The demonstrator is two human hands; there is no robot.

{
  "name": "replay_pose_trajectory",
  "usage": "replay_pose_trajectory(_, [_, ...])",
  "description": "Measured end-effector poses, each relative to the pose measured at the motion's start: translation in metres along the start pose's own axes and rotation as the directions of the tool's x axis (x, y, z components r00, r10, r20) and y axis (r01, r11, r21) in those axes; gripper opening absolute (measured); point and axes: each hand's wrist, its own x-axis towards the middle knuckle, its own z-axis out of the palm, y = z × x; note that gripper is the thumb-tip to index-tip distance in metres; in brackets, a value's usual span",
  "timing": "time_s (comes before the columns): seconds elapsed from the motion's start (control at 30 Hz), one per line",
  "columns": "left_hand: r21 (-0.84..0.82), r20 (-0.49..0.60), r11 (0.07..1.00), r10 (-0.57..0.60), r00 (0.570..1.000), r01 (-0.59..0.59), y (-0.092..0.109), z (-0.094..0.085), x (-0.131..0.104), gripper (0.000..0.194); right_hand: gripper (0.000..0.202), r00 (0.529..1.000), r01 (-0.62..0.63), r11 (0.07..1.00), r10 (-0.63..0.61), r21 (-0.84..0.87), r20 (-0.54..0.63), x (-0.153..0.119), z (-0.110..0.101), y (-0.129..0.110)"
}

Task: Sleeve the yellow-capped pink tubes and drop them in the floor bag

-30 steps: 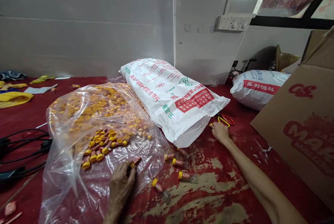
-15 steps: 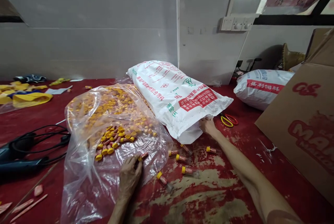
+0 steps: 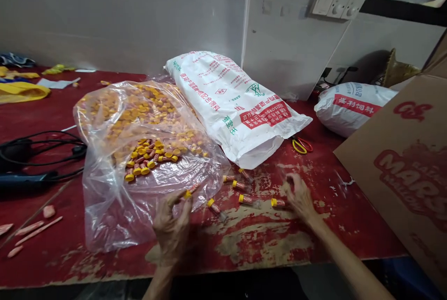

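My left hand (image 3: 171, 223) has its fingers closed on a small yellow-capped tube (image 3: 190, 192) with red-and-white print, over the near right part of a clear plastic bag (image 3: 115, 216). Inside that bag's opening lie many similar yellow-capped tubes (image 3: 143, 162). My right hand (image 3: 298, 195) is pinched around a faint, see-through piece, perhaps a clear tube, blurred by motion. Just beside it lies a capped tube (image 3: 278, 203). Several more capped tubes (image 3: 246, 199), some with clear sleeves at one end, are scattered on the red table between my hands.
Behind the loose tubes lies a white woven sack (image 3: 223, 99), its open end facing me. Yellow-and-red-handled scissors (image 3: 301, 145) are beside it. A cardboard box (image 3: 394, 151) and another sack (image 3: 352, 104) stand right. A corded tool (image 3: 28, 179) lies left.
My right hand has drawn back from the white sack's open end toward me, near the loose tubes. My left hand has lifted its capped tube slightly. The view has tilted down.
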Motion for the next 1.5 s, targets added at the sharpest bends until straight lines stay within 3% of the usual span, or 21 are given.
replay_pose_trajectory(0.07, [-0.213,0.095,0.949,-0.217,0.972,0.233,0.021,0.007,-0.022,0.030,0.023,0.999,0.047,0.999,-0.047,0.027,-0.023,-0.032,0.008,-0.004])
replay_pose_trajectory(0.17, [-0.479,0.266,0.715,-0.433,0.861,0.508,0.044,0.021,-0.050,0.036,0.023,0.983,0.175,0.984,-0.172,0.040,-0.071,-0.041,0.027,-0.017])
replay_pose_trajectory(0.27, [-0.555,0.363,0.538,-0.529,0.767,0.634,0.052,0.028,-0.066,0.039,0.022,0.972,0.223,0.968,-0.211,0.116,-0.105,-0.025,0.031,-0.040])
replay_pose_trajectory(0.33, [-0.543,0.390,0.508,-0.553,0.736,0.669,0.053,0.027,-0.070,0.038,0.022,0.962,0.274,0.932,-0.266,0.238,-0.068,-0.016,0.021,-0.056])
replay_pose_trajectory(0.4, [-0.523,0.421,0.513,-0.539,0.729,0.681,0.052,0.023,-0.073,0.034,0.023,0.923,0.361,0.856,-0.385,0.370,-0.011,-0.015,0.005,-0.070])
replay_pose_trajectory(0.5, [-0.476,0.513,0.561,-0.449,0.732,0.678,0.054,0.021,-0.077,0.029,0.027,0.853,0.425,0.775,-0.515,0.468,0.078,-0.022,-0.018,-0.085])
replay_pose_trajectory(0.63, [-0.431,0.558,0.626,-0.381,0.737,0.650,0.061,0.025,-0.087,0.029,0.026,0.823,0.365,0.782,-0.525,0.505,0.218,-0.034,-0.030,-0.096])
replay_pose_trajectory(0.73, [-0.418,0.524,0.651,-0.396,0.754,0.633,0.067,0.025,-0.097,0.028,0.027,0.838,0.335,0.791,-0.499,0.512,0.223,-0.045,-0.022,-0.103])
replay_pose_trajectory(0.87, [-0.397,0.487,0.735,-0.339,0.805,0.550,0.073,0.019,-0.102,0.027,0.029,0.881,0.356,0.770,-0.465,0.530,0.083,-0.062,-0.004,-0.114])
replay_pose_trajectory(0.97, [-0.369,0.515,0.806,-0.237,0.824,0.463,0.074,0.017,-0.092,0.025,0.029,0.910,0.315,0.790,-0.409,0.526,0.070,-0.066,0.006,-0.118])
replay_pose_trajectory(1.03, [-0.317,0.533,0.868,-0.170,0.829,0.383,0.069,0.017,-0.081,0.022,0.029,0.904,0.332,0.810,-0.419,0.483,0.082,-0.062,0.010,-0.115])
replay_pose_trajectory(1.1, [-0.242,0.474,0.927,-0.144,0.869,0.286,0.060,0.018,-0.069,0.021,0.027,0.894,0.377,0.849,-0.438,0.370,0.092,-0.056,0.013,-0.110])
replay_pose_trajectory(1.2, [-0.125,0.293,0.979,-0.120,0.949,0.162,0.038,0.018,-0.054,0.024,0.023,0.899,0.412,0.898,-0.428,0.152,0.095,-0.049,0.017,-0.101])
replay_pose_trajectory(1.3, [-0.055,0.207,0.997,-0.043,0.977,0.055,0.015,0.015,-0.046,0.023,0.024,0.898,0.416,0.903,-0.427,0.106,0.107,-0.037,0.019,-0.091])
replay_pose_trajectory(1.43, [-0.005,0.172,1.000,-0.004,0.985,0.004,-0.001,0.010,-0.038,0.020,0.025,0.940,0.330,0.940,-0.335,0.086,0.060,0.020,0.030,-0.076])
replay_pose_trajectory(1.5, [0.025,0.178,1.000,0.005,0.984,-0.010,-0.001,0.013,-0.028,0.020,0.029,0.962,0.240,0.970,-0.234,-0.029,0.140,0.063,0.043,-0.071])
